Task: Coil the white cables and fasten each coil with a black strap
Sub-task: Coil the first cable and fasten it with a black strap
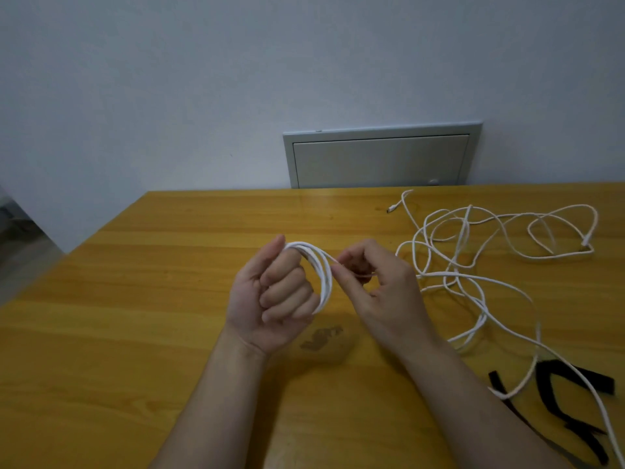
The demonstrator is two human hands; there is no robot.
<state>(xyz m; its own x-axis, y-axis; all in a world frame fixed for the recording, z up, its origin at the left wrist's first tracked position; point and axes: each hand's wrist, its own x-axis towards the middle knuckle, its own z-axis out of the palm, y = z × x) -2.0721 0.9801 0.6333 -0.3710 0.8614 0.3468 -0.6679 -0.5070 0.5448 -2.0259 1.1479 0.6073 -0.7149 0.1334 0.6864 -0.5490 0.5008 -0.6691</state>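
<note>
White cable coil [321,275]: several loops are wound round the curled fingers of the left hand [274,296], held up over the middle of the table [135,316]. That hand is turned palm toward the camera, with the fingers folded in through the loops and the thumb standing up against the top of the coil, so it grips the coil. The right hand [378,282] is just beside it, nearly touching the loops. Its back is turned up and outward, and its thumb and forefinger pinch a strand of the cable where it leaves the coil. The other fingers are curled in below. Both bare forearms come in from the bottom edge and converge toward the middle.

From the right hand the strand runs off to the right into the loose white cable [473,252], which lies in a tangle of open loops over the far right part of the table. One end with a small plug [392,208] lies near the far edge. The black straps [554,390] lie flat at the near right, well apart from the hands, and a strand of white cable crosses over them.

Behind the table, a grey panel [378,160] is set low in the pale wall [169,96].
</note>
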